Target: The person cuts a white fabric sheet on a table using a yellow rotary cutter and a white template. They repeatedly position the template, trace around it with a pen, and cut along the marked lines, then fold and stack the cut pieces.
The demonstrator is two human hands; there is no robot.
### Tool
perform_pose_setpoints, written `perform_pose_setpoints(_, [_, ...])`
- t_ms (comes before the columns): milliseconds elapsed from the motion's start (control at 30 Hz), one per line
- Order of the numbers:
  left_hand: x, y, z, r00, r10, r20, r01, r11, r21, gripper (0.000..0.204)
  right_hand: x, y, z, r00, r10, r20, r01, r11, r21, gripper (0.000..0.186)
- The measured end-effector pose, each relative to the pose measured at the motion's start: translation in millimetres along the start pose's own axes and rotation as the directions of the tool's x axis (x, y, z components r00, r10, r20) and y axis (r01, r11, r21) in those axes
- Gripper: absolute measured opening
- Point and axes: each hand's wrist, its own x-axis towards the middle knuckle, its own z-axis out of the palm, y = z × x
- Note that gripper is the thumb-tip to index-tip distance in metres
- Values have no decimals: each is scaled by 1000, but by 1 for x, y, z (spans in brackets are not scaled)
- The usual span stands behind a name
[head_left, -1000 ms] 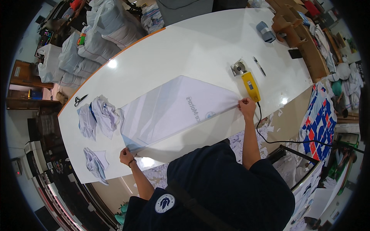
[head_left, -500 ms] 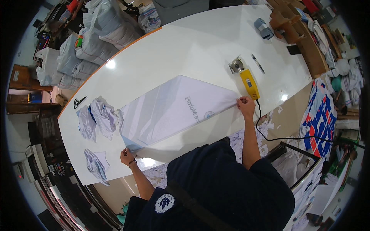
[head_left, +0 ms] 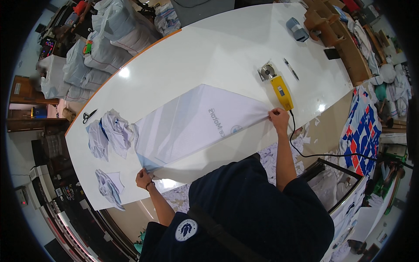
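A white and pale-blue printed fabric piece [head_left: 187,120] lies on the white table, its near edge stretched straight between my hands. My left hand [head_left: 143,178] pinches its near left corner. At the right corner, my right hand [head_left: 278,118] grips the cloth with fingers pressed together. Just beyond that hand lies a yellow electric rotary cutter [head_left: 281,93] with a round metal blade, its black cord running off to the right. Left of the cloth are crumpled fabric pieces [head_left: 116,131] and a smaller folded piece [head_left: 109,187].
The white table [head_left: 174,65] bears black scissors [head_left: 89,116], a pen [head_left: 291,69], a dark phone [head_left: 332,53] and a grey-blue roll [head_left: 297,29]. Cardboard boxes [head_left: 342,52] stand at the far right. Stuffed bags [head_left: 107,48] pile beyond the left edge. Fabric scraps [head_left: 273,163] litter the floor.
Both hands keep hold of the same corners of the fabric. Very little differs beyond a slight shift of the whole view.
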Motion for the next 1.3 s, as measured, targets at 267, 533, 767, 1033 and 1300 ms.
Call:
perform_pose_setpoints(267, [-6,11,-8,998,-68,-3,68,994,-88,25,4,13,0,986,-153,-66,139,973,-184,14])
perform_pose_setpoints(533, [-9,17,6,975,168,-147,-161,985,55,38,-11,-19,3,947,-308,-95,259,902,-344,20])
perform_pose_setpoints(767, [-61,152,49,602,780,171,-729,624,-281,41,-58,-61,78,824,-531,197,567,770,-293,22])
perform_pose_setpoints(1033, [-66,213,73,575,744,340,-756,642,-129,50,-66,-41,73,848,-512,133,468,610,-639,42])
perform_pose_setpoints(1300, [-15,237,83,692,664,283,-711,695,107,65,-59,-36,53,898,-429,101,375,626,-684,50])
